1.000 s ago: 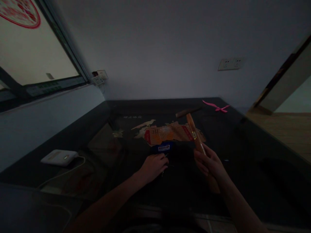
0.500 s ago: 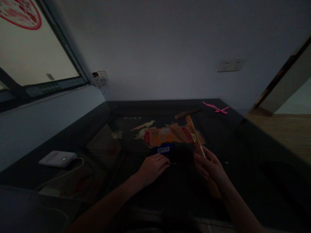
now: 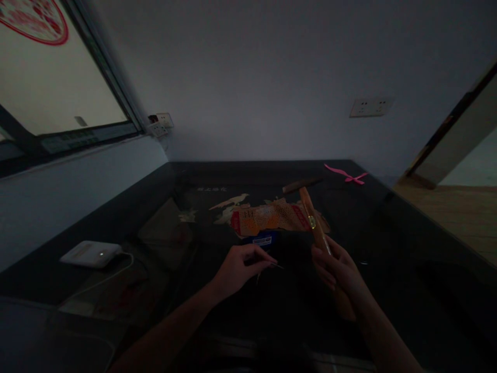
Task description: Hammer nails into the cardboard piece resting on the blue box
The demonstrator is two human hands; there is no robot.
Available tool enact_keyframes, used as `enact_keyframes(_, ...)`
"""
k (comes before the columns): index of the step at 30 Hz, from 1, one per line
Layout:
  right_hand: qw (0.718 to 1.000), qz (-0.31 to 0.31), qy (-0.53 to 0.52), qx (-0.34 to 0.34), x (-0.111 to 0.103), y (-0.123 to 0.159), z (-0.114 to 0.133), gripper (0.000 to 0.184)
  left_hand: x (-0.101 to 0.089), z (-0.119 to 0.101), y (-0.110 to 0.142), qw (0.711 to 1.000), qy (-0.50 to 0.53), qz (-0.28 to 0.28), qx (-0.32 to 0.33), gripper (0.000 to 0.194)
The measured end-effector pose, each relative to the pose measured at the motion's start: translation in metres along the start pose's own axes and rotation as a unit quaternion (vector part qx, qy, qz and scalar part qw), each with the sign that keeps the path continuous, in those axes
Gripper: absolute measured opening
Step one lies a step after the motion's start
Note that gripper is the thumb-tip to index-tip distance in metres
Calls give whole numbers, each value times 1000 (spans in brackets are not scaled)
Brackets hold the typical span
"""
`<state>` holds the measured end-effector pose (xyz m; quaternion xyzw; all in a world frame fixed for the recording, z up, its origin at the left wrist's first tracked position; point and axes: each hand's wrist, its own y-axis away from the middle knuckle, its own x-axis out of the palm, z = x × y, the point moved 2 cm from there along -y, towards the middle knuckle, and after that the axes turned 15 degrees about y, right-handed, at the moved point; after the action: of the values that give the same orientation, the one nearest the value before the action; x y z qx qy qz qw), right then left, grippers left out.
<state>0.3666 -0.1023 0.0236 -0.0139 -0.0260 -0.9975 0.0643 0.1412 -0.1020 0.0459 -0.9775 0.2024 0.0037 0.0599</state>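
Note:
My right hand [image 3: 338, 267] is wrapped round the wooden handle of a hammer [image 3: 319, 235], held tilted with its dark head up and away from me. A small round gold-coloured spot shows on the handle. My left hand [image 3: 243, 269] pinches a thin, shiny nail [image 3: 278, 266] between thumb and fingertips, its end pointing right, just over the dark table. Beyond the left hand lies a blue packet [image 3: 264, 240] with a white label. Behind that is a flattened orange and red printed wrapper [image 3: 267, 217], partly covered by the hammer from my view.
The dark glossy table [image 3: 380, 228] reaches to the wall. A white power bank [image 3: 91, 254] with a cable lies at the left. A pink ribbon [image 3: 351, 177] lies at the far right. A tiny shiny piece [image 3: 364, 263] sits right of my right hand. Wall sockets [image 3: 371, 107] are behind.
My left hand has turned and its fingers have stretched into a pinch, so the nail shows more clearly. The hammer in my right hand has barely moved.

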Motion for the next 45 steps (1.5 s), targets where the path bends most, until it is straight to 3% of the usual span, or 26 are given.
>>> enact_keyframes(4,1000,-5,-5,9,0,1,0,34,-14,-24,-9,998,18,-41,54,14)
enact_keyframes(8,1000,4,-1,13,1,1,0,42,-39,-37,-40,984,-11,-114,140,20)
enact_keyframes(12,1000,8,-1,6,2,1,0,43,-56,-30,-79,960,-108,-145,212,24)
enact_keyframes(16,1000,14,-6,9,4,1,2,43,-56,-12,-98,937,-205,-139,245,23)
enact_keyframes(22,1000,9,-15,20,3,0,1,50,-53,0,-96,908,-313,-113,256,21)
enact_keyframes(29,999,29,-1,25,0,-2,-9,54,-54,4,-91,899,-339,-101,258,25)
enact_keyframes(37,999,40,-2,23,2,0,-4,55,-52,7,-93,904,-342,-76,244,27)
enact_keyframes(45,999,21,0,29,2,0,-6,53,-52,7,-93,919,-307,-90,228,31)
